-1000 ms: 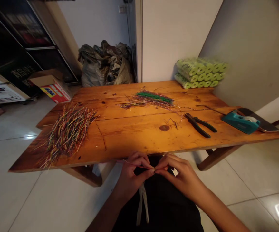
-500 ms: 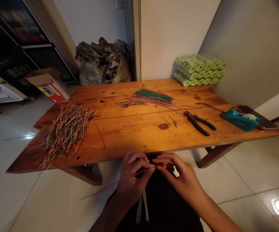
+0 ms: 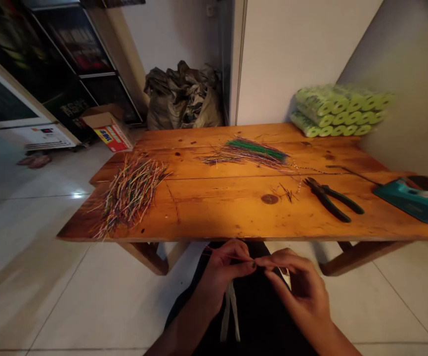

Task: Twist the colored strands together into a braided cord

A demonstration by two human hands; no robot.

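In front of my lap, just beyond the table's near edge, both hands meet at thin reddish wires (image 3: 240,257). My left hand (image 3: 223,274) is closed, pinching the wires between thumb and fingers, with their loose ends sticking out behind it to the left. My right hand (image 3: 303,282) has its curled fingertips at the wires' other end, close to the left thumb. The tips cover the exact point of contact. On the table (image 3: 217,212) lie a loose heap of coloured wires (image 3: 132,195) at the left and a neater wire bundle with green (image 3: 256,150) farther back.
Dark-handled pliers (image 3: 334,200) lie at the right by small wire offcuts (image 3: 288,193). A teal tape dispenser (image 3: 410,200) sits near the right end. Green-wrapped rolls (image 3: 340,111) are stacked at the back right. Behind the table are sacks (image 3: 184,99) and an open carton (image 3: 112,133).
The view has swung to the left, so the table shows farther right. The wires' loose ends, which trailed down to the left, now point up and left behind my left hand. My right thumb sits slightly lower.
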